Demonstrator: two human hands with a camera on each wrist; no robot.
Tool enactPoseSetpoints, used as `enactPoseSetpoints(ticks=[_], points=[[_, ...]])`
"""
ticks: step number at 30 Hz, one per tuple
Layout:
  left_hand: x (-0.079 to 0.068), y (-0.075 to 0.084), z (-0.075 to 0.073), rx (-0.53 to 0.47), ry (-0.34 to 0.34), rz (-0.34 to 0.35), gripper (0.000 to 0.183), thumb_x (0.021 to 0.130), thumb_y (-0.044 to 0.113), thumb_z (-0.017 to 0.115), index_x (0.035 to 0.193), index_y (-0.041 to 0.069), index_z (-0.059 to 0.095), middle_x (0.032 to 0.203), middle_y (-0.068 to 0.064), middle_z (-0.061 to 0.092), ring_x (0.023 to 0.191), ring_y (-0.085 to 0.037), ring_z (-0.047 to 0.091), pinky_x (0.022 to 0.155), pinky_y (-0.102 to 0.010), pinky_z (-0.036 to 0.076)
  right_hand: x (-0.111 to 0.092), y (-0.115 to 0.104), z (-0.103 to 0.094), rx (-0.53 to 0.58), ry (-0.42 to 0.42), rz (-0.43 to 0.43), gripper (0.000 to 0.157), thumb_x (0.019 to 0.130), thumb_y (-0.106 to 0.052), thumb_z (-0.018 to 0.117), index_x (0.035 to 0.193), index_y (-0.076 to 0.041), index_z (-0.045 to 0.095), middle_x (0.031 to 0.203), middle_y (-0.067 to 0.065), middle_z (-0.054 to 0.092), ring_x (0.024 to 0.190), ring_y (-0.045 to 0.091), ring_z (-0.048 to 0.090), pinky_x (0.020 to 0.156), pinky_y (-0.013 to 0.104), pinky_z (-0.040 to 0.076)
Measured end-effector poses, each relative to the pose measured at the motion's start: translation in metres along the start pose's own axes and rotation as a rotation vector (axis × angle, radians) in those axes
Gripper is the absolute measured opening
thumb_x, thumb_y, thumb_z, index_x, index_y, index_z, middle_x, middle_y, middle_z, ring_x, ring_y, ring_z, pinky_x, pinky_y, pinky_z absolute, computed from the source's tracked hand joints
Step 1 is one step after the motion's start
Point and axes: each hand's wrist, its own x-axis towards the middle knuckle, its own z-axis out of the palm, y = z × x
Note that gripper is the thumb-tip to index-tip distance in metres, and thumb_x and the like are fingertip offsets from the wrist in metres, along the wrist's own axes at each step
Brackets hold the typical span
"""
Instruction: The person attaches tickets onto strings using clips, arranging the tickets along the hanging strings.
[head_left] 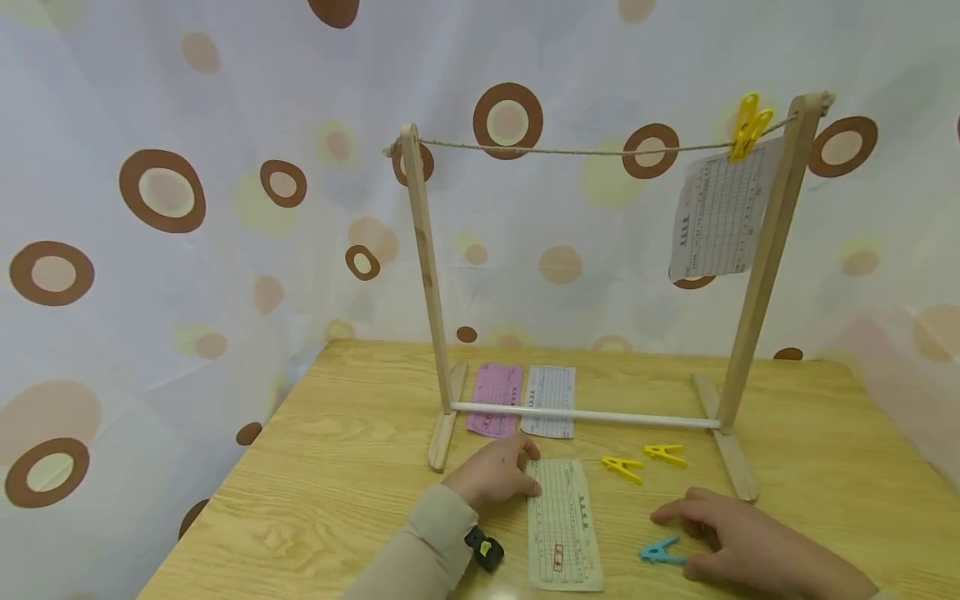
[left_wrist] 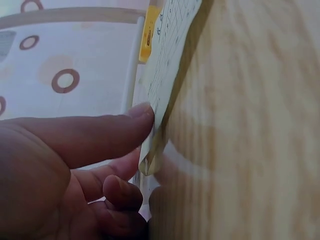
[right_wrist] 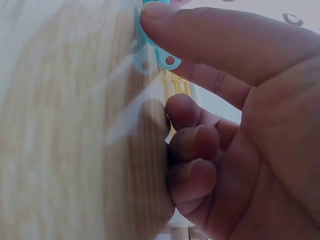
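Observation:
A pale yellow-green printed slip (head_left: 564, 525) with a red stamp lies on the table. At its upper left, my left hand (head_left: 497, 471) holds the edge between thumb and index finger, and the edge curls up slightly in the left wrist view. My right hand (head_left: 738, 537) hovers low around a light blue clothespin (head_left: 660, 551). Its thumb (right_wrist: 160, 12) touches or overlaps the handle end, while the index finger stands apart on the far side. Two yellow clothespins (head_left: 622, 468) lie beyond the right hand.
A wooden frame (head_left: 767, 267) carries a string (head_left: 570, 152); yellow clothespins (head_left: 750, 129) hold a printed sheet (head_left: 723, 212) at its right end. A white rod (head_left: 600, 414) joins the posts low down. Behind it lie a pink slip (head_left: 497, 387) and a white slip (head_left: 551, 392).

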Motion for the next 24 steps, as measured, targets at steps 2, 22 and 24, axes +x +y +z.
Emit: enactPoseSetpoints(ticks=[2,22,24], points=[[0.0007,0.0017,-0.0001,0.006,0.003,0.001,0.037,0.083,0.017,0.084,0.113,0.015,0.063,0.088,-0.002,0.056,0.078,-0.018,0.052,0.070,-0.035,0.044,-0.0002,0.0009,-0.0014,0.004,0.002,-0.013,0.046,0.089,-0.042,0.076,0.133,-0.035,0.063,0.100,-0.010,0.054,0.085,0.003,0.049,0.070,0.024,0.043],[-0.0023,0.0033,0.0024,0.093,-0.041,0.035,0.033,0.087,0.019,0.071,0.060,0.015,0.053,0.054,0.006,0.044,0.048,-0.009,0.038,0.045,-0.025,0.029,-0.0015,-0.0013,-0.0028,-0.032,-0.031,-0.015,0.046,0.090,-0.047,0.074,0.134,-0.038,0.063,0.113,-0.015,0.055,0.094,0.002,0.051,0.079,0.024,0.047],[-0.0022,0.0038,0.0010,0.086,-0.042,0.040,0.036,0.088,0.019,0.069,0.057,0.015,0.050,0.051,0.006,0.042,0.045,-0.009,0.036,0.044,-0.025,0.027,-0.0011,-0.0011,-0.0030,-0.039,-0.027,-0.019,0.047,0.090,-0.048,0.073,0.134,-0.037,0.063,0.108,-0.015,0.054,0.091,0.002,0.050,0.077,0.024,0.046]])
